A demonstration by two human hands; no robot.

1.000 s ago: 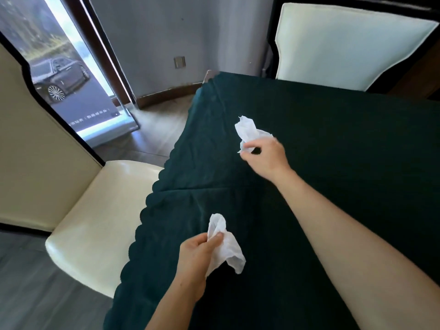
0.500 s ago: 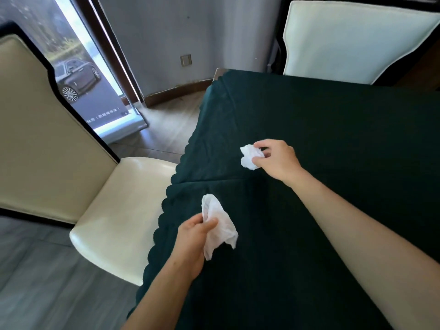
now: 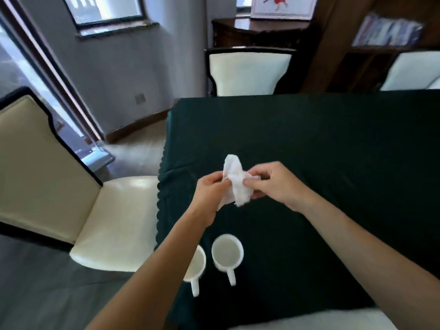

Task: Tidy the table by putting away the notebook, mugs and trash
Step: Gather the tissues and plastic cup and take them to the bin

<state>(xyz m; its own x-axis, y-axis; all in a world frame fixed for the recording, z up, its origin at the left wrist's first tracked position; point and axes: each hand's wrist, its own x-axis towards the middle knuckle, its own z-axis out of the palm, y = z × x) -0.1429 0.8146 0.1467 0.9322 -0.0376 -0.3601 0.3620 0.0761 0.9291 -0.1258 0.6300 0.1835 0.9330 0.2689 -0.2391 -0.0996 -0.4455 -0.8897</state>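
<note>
My left hand and my right hand meet above the dark green tablecloth, both pinching crumpled white tissue bunched between them. Two white mugs stand near the table's front edge with their handles toward me: one mug in full view, the other mug partly hidden behind my left forearm. No notebook is in view.
A cream chair stands at the table's left side. Another cream chair is at the far end and a third at the far right. Dark wooden furniture with books lines the back wall.
My two hands, each with a tissue, have come together so the tissues are bunched between them. The view has pulled back and tilted up, which brings the two mugs into sight.
</note>
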